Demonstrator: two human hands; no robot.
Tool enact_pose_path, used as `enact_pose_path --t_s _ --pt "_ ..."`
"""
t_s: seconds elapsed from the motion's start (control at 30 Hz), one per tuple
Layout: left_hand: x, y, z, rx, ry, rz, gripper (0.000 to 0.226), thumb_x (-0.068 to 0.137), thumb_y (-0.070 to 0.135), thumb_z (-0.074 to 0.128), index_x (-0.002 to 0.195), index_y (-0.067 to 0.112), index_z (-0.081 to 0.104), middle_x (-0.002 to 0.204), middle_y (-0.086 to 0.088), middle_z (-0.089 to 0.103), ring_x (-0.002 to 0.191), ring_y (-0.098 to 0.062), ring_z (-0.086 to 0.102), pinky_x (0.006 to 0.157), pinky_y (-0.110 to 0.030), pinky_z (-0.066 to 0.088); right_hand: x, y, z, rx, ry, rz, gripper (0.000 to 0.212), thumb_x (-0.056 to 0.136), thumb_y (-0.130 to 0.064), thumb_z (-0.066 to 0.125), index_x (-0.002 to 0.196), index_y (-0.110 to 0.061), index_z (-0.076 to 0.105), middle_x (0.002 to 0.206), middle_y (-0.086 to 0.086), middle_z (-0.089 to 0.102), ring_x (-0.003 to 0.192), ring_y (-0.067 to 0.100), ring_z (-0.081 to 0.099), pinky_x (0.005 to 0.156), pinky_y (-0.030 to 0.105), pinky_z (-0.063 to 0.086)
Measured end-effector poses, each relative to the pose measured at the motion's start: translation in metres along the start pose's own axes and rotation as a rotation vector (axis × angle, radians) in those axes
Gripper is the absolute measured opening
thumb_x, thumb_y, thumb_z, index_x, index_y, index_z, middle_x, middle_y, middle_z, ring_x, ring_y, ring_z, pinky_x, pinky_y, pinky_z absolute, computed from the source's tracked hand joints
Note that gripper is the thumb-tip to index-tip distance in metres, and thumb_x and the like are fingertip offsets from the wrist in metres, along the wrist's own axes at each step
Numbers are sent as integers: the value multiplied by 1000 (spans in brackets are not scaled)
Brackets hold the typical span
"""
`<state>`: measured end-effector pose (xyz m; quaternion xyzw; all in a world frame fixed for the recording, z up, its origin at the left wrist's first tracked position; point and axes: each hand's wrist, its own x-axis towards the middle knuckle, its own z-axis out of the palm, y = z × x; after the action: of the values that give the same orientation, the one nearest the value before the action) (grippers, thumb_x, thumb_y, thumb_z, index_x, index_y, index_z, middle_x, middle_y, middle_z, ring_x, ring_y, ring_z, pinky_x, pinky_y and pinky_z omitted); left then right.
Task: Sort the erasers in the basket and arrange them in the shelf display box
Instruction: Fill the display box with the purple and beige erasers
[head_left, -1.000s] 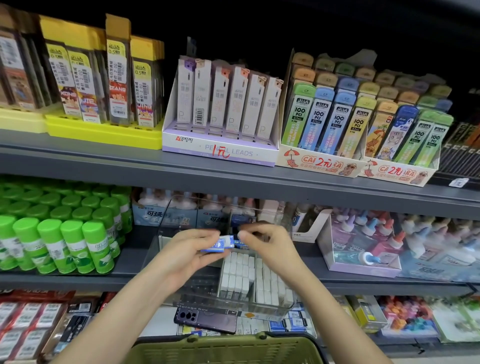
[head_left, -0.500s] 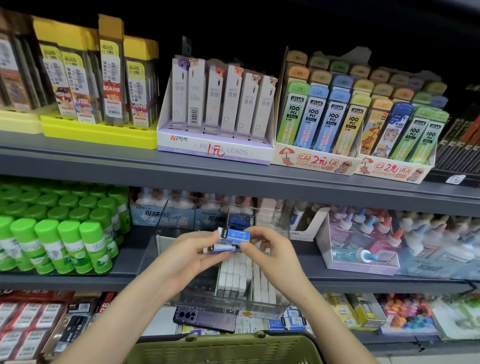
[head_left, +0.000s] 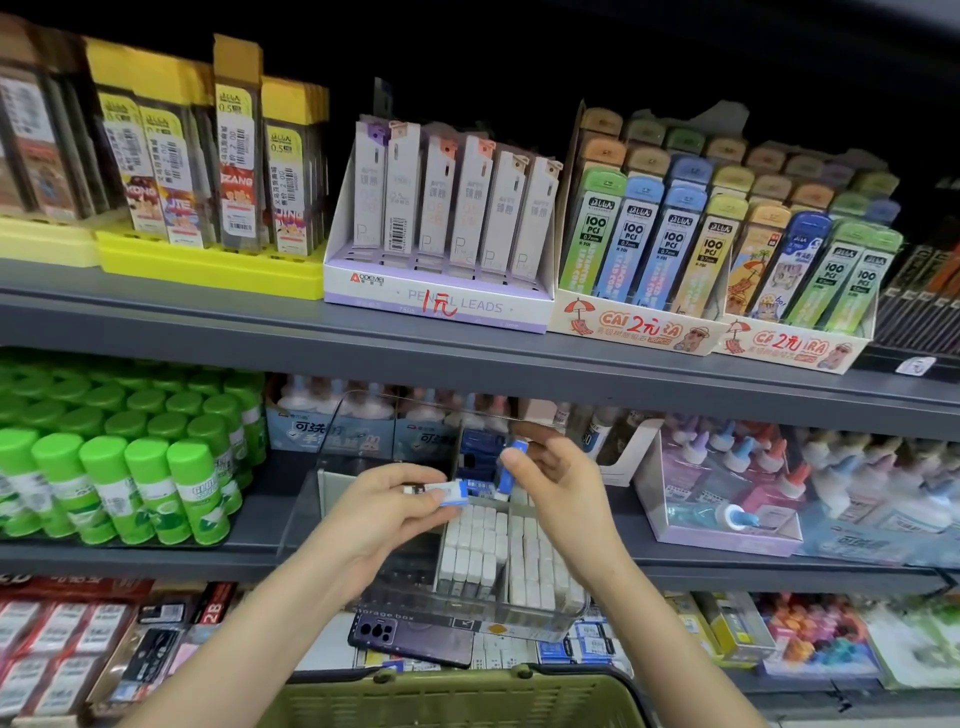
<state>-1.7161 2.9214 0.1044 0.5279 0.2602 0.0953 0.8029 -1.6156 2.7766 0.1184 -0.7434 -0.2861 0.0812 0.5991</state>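
head, change: the erasers held together 0.5 s ago are now split, one per hand.
left hand: pinches the flat blue-white eraser over the display box.
right hand: pinches the blue eraser, now upright.
task: pair sorted, slotting likely next; basket below.

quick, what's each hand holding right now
Left hand: holds a white-and-blue eraser, lying flat.
Right hand: pinches a blue eraser, on end.
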Motion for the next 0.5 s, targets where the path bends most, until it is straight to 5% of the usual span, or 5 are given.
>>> enact_pose_path --t_s 0.1,0.37,0.43,0.5 --pt "2 5 -11 -58 32 -34 27 86 -19 48 105 -4 60 109 -24 63 90 -26 70 73 -25 58 19 4 -2 -333 40 16 32 79 -30 74 94 -7 59 73 6 61 68 19 58 66 37 50" --pt "2 8 -15 -58 55 -22 24 83 -18 54 102 -4 55 105 -25 63 87 -27 69 68 -24 58 46 23 16 -768 -177 -176 20 89 -13 61 105 -10 72 114 6 64 110 23 52 89 12 30" --pt "3 8 -16 -49 58 -18 23 83 -17 55 102 -5 55 103 -25 64 85 -27 69 67 -24 59 43 33 11 -863 -70 -248 16 83 -16 64 93 -17 77 104 1 67 102 28 53 92 27 37" --pt "4 8 -16 -22 76 -8 20 83 -15 57 100 -4 56 99 -23 65 83 -27 69 64 -23 59 45 44 7 -901 105 -305 11 69 -26 68 75 -26 77 87 -1 69 83 32 57 76 41 49"
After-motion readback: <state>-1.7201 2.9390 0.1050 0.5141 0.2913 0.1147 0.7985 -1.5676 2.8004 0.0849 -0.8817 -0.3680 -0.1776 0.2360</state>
